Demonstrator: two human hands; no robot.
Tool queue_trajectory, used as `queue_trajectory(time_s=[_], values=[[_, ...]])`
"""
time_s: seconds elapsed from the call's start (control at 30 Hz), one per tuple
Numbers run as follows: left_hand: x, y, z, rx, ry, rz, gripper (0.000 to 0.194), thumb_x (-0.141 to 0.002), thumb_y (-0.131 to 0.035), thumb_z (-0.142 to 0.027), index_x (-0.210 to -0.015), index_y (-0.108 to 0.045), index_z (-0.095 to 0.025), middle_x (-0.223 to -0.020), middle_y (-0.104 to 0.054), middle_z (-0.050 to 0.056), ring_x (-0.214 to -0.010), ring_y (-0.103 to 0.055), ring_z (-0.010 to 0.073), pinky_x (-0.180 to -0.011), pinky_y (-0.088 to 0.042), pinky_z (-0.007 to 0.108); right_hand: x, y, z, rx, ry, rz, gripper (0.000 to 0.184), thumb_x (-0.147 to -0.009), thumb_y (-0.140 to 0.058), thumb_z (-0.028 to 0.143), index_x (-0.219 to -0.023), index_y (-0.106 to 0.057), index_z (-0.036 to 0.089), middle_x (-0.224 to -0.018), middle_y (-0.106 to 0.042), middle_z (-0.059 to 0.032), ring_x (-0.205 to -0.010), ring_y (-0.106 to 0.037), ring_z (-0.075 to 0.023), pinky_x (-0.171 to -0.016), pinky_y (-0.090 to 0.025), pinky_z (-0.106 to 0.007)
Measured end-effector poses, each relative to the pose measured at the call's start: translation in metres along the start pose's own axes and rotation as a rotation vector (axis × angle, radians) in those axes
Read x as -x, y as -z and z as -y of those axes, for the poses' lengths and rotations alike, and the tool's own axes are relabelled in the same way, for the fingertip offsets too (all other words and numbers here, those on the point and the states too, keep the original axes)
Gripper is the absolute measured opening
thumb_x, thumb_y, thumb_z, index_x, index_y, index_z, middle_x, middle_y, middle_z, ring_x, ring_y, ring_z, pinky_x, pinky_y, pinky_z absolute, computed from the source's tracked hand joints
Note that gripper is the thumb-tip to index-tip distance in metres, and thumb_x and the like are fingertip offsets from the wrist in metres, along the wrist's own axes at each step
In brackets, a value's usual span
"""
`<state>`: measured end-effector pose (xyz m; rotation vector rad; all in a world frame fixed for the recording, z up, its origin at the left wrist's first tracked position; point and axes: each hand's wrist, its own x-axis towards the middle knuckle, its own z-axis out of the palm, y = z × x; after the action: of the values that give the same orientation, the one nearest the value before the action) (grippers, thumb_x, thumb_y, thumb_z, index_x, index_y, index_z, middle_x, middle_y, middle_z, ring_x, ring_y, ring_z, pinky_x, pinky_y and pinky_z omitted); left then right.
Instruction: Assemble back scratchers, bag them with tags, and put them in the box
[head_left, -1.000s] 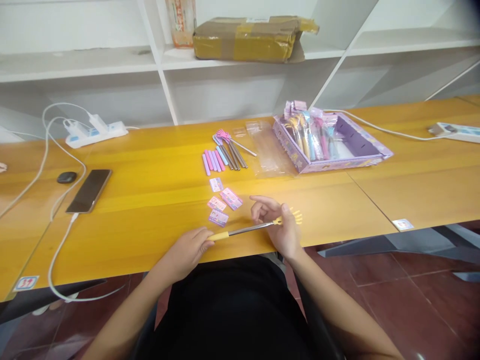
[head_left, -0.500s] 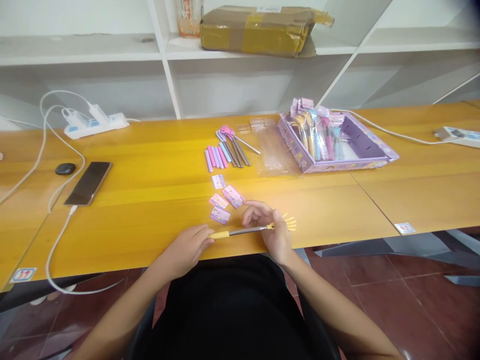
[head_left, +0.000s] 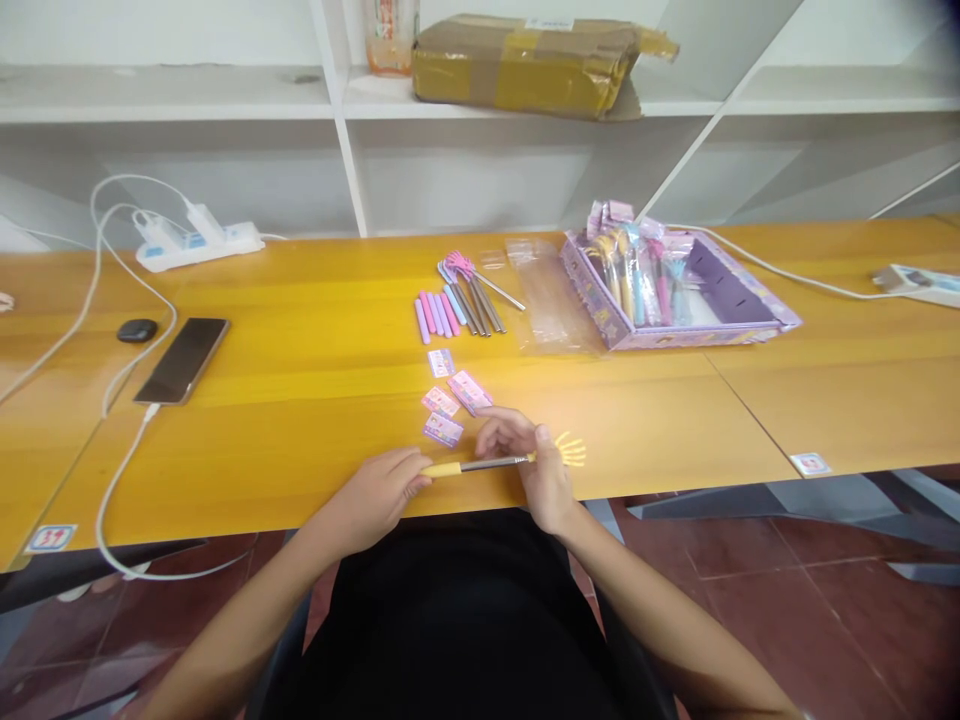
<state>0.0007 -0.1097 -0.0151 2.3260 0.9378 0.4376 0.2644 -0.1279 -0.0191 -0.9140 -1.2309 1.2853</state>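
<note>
A yellow back scratcher [head_left: 487, 463] with a metal rod lies across both hands above the table's front edge. My left hand [head_left: 386, 490] is closed round its yellow handle. Near the claw end, my right hand [head_left: 544, 475] grips it with the thumb on top, and the yellow claw [head_left: 571, 450] sticks out to the right. Just beyond the hands lie several small printed cards [head_left: 442, 430]. Farther back are pink, purple and blue handle sleeves [head_left: 437, 315] in a row, beside metal rods [head_left: 484, 308] with pink and blue claws [head_left: 459, 264].
A purple box [head_left: 739, 290] holds several bagged back scratchers, with clear plastic bags [head_left: 551, 300] to its left. At left are a phone [head_left: 184, 360] on a cable, a black mouse-like object [head_left: 137, 330] and a power strip [head_left: 199, 247]. A taped carton [head_left: 525, 70] sits on the shelf.
The view has shifted slightly. Both hands keep hold of the back scratcher, and the right hand with the claw end has come slightly leftward.
</note>
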Motion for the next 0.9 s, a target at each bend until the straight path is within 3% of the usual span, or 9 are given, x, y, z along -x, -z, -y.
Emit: queue_trajectory(time_s=[0.9], values=[[-0.0014,-0.0003,-0.0013,-0.022,-0.043,-0.019,0.039,-0.119,-0.033,-0.040,-0.106,-0.064,-0.020,-0.093,-0.062,0.004,-0.082,-0.059,0.0200,-0.078,-0.047,0.032,0.0051,-0.0006,-0.0040,0.107,-0.016,0.053,0.074,-0.113,-0.011,0.067,-0.138,-0.068,0.028,-0.099,-0.068,-0.0076,-0.090,-0.061,-0.0265,-0.088,-0.051,-0.044]])
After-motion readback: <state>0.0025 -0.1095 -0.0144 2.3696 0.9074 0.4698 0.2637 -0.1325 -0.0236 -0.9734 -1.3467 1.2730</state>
